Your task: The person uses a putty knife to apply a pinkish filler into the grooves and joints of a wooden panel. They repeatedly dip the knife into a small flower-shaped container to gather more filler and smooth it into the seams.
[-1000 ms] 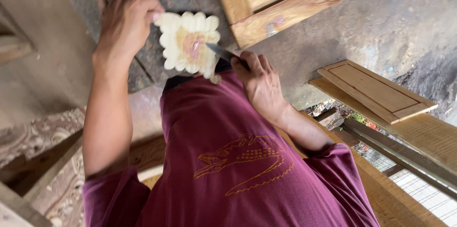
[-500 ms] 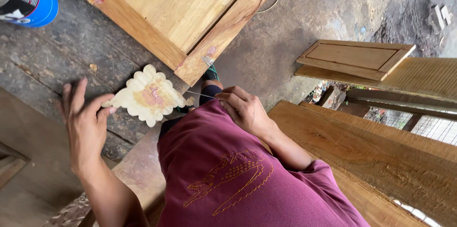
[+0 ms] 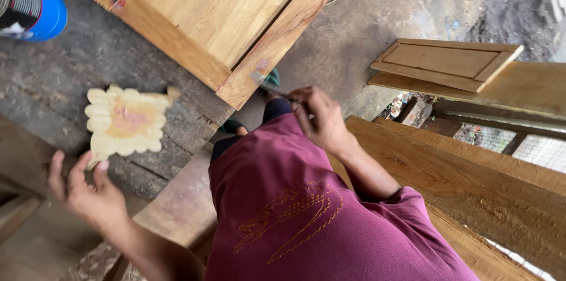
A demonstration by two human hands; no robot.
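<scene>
the carved flower piece (image 3: 127,123) has slid left and lower since half a second back, away from the right hand (image 3: 318,117). floor is rough grey concrete, with a big wooden panel (image 3: 218,16) lying up top and a blue can (image 3: 35,4) in the corner. left hand (image 3: 82,189) pinches the piece's lower left corner with its fingers (image 3: 101,166). right hand's fingers are closed on a small knife (image 3: 268,85). open floor sits below the piece.
</scene>
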